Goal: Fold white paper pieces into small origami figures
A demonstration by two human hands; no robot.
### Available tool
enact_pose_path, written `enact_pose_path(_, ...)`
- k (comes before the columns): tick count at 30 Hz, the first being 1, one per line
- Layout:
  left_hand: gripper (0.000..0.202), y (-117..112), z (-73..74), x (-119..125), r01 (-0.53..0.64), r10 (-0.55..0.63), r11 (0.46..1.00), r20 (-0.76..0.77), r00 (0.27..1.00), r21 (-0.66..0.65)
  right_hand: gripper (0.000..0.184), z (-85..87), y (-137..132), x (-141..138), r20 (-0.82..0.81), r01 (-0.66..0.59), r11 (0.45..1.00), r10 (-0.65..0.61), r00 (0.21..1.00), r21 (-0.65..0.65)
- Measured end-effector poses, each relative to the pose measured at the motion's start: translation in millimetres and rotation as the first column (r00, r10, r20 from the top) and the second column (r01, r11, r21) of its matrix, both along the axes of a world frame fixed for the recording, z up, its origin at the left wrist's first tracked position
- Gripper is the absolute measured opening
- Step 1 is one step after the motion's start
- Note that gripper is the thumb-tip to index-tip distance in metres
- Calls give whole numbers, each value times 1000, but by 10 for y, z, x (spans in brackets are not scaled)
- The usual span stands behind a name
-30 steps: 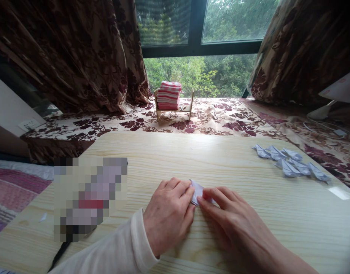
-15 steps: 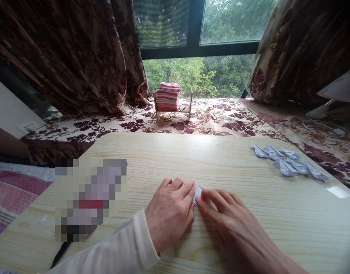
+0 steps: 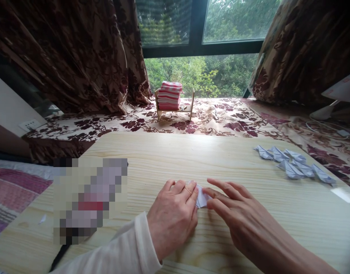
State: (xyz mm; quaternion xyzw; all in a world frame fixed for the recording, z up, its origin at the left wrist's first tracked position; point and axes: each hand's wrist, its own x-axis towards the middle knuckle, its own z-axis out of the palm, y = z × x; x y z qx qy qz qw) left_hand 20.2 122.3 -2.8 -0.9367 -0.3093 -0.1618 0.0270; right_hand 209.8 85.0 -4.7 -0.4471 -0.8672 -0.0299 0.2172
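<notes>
A small piece of folded white paper point(image 3: 202, 198) lies on the pale wooden table point(image 3: 175, 152), partly covered by my fingers. My left hand point(image 3: 174, 215) is closed on its left side, fingers together and pressing the paper against the wood. At the right edge of the paper is my right hand point(image 3: 237, 211), palm down with fingers stretched out and apart. Its fingertips are at the paper's edge; whether they touch it I cannot tell. Several folded white paper shapes point(image 3: 293, 171) with pointed ends sit together at the table's far right.
A blurred-out object point(image 3: 97, 198) with a black strap lies on the left of the table, near a paper scrap point(image 3: 43, 219). Beyond the table, a small wooden rack point(image 3: 191, 106) holds folded striped cloths point(image 3: 169, 97) on a flowered window seat. A lamp point(image 3: 340, 89) stands far right.
My right hand has moved slightly right and its fingers have spread, uncovering more of the paper. My left hand still presses the paper. The view has shifted slightly.
</notes>
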Motion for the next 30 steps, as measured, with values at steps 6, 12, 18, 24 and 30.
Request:
enact_pose_path(6,37,-10,12,15,-6,6,1000,-29,1000,0,36,40,97,-66,-3,-30,999,30,1000,-16)
enact_pose_path(12,38,-9,10,18,-12,12,1000,-35,999,10,33,20,-75,43,-26,-2,1000,2,1000,-4)
enact_pose_path(18,37,-5,10,27,-11,12,1000,-41,999,16,32,28,-256,176,-9,61,998,-61,998,-28)
enact_pose_path(24,38,-23,13,16,-19,19,1000,-49,999,-8,31,48,-130,30,5,60,998,-60,998,-20)
enact_pose_path(30,36,-6,81,22,-22,18,997,-64,998,-69,36,22,-286,275,13,58,998,-58,998,-34)
